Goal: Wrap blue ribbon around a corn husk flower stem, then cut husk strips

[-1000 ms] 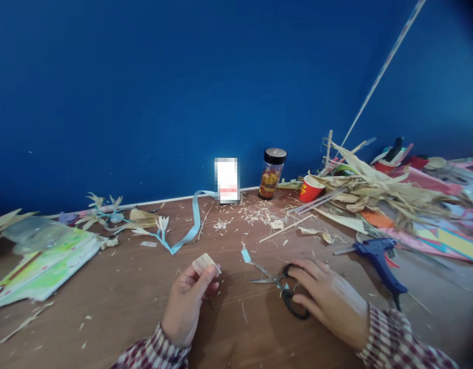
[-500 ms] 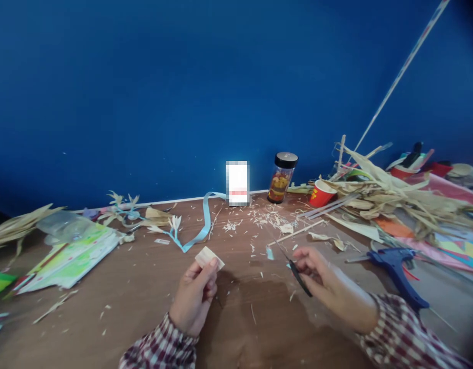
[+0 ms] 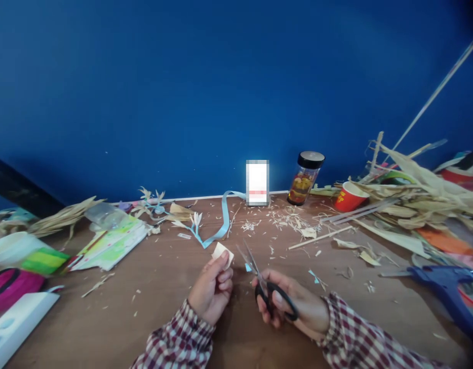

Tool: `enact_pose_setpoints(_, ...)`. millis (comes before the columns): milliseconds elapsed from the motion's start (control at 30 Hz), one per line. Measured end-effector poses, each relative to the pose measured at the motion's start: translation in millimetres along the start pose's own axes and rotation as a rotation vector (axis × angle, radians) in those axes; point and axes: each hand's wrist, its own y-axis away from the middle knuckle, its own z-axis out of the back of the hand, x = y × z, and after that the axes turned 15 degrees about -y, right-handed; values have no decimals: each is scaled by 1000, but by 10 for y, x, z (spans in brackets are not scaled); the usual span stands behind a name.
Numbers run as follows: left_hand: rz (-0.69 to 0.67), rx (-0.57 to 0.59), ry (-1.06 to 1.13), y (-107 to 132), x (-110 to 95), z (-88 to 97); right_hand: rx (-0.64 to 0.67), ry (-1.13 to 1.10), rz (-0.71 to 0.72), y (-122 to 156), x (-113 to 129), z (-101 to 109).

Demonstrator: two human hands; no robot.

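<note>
Between the thumb and curled fingers of my left hand (image 3: 212, 288) is a small flat piece of pale corn husk (image 3: 221, 252), its upper part sticking out. My right hand (image 3: 294, 300) has its fingers through the black handles of a pair of scissors (image 3: 261, 279). The blades are parted and point up and to the left, just right of the husk piece and apart from it. A light blue ribbon (image 3: 224, 218) curls on the table beyond my left hand, beside white husk flowers (image 3: 196, 221).
A blue glue gun (image 3: 446, 292) and a heap of dry husks (image 3: 421, 200) lie at the right. Behind stand a red paper cup (image 3: 351, 197) and a lidded jar (image 3: 306, 178). Husk scraps (image 3: 294, 224) litter the table. A white power strip (image 3: 23, 328) lies at the left.
My right hand has moved left toward my left hand, and the scissors have turned, with their blades now visibly spread. The view has swung left, showing more of the table's left side.
</note>
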Motion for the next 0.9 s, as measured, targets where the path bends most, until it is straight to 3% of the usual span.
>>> enact_pose_setpoints(233,44,57,87,-27,-7,61,41,-21,-97,56,21,47)
enact_pose_setpoints(900,59,39,82,-19,-12,53,61,-2,-104,48,12,45)
